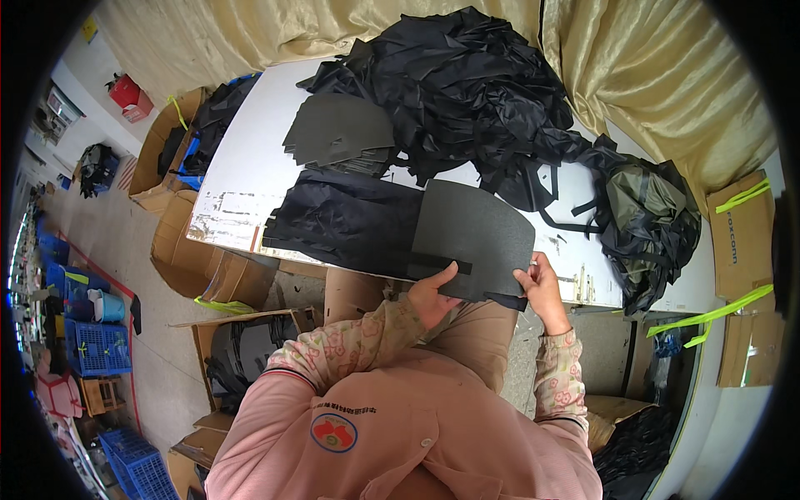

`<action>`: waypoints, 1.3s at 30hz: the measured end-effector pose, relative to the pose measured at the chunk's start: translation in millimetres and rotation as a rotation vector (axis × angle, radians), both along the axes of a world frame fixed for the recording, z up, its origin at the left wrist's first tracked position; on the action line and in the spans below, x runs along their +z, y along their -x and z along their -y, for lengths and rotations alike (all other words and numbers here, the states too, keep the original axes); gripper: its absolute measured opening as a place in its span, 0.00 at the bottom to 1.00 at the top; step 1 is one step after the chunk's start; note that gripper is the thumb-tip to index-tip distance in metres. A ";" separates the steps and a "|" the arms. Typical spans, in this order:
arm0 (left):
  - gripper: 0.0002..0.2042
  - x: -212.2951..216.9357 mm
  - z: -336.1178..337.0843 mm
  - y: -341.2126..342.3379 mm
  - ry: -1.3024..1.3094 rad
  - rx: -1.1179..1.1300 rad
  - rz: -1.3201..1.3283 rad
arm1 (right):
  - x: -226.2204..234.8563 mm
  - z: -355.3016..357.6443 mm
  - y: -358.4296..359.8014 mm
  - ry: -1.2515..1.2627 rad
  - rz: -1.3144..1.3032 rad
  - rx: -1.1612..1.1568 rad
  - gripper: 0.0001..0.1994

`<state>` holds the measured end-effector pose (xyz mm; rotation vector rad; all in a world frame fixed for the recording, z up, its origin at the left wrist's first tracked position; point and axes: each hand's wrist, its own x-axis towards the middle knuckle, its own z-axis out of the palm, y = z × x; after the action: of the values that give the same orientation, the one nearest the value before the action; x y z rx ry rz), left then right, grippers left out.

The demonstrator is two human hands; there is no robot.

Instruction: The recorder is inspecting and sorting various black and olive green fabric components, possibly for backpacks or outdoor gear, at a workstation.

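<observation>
A stiff dark grey panel (477, 227) with a curved far edge lies at the front edge of the white table, over the right part of a black fabric piece (346, 212). My left hand (433, 297) grips the black fabric at the near edge, thumb on top beside a black strip (442, 265). On the panel's right edge, my right hand (542, 287) is closed, its thumb on the upper face and the other fingers partly hidden. Beyond the fabric sits a stack of similar grey panels (342, 133).
A large heap of black fabric (458, 83) covers the back of the white table (242, 179). A black and olive bundle (650, 208) lies at the right end. Cardboard boxes (179, 242) stand left, another box (737, 242) right. Gold curtains (667, 75) hang behind.
</observation>
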<state>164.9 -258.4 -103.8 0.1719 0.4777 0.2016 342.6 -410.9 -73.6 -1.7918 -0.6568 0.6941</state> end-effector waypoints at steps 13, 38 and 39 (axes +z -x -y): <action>0.18 -6.9 -17.1 49.0 0.140 -0.702 -0.003 | -9.4 5.0 -8.3 -0.018 -0.162 0.025 0.12; 0.47 -5.7 -25.8 12.0 -2.632 -0.741 -0.115 | -30.5 -142.4 -188.9 0.576 0.729 0.003 0.24; 0.47 -3.5 -26.2 11.5 -2.631 -0.742 -0.114 | -27.7 -139.4 -189.9 0.577 0.728 0.002 0.24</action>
<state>153.4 -232.2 -107.3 2.8774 -0.0861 -0.0497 532.5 -271.6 -101.2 -2.6162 -0.9991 0.2096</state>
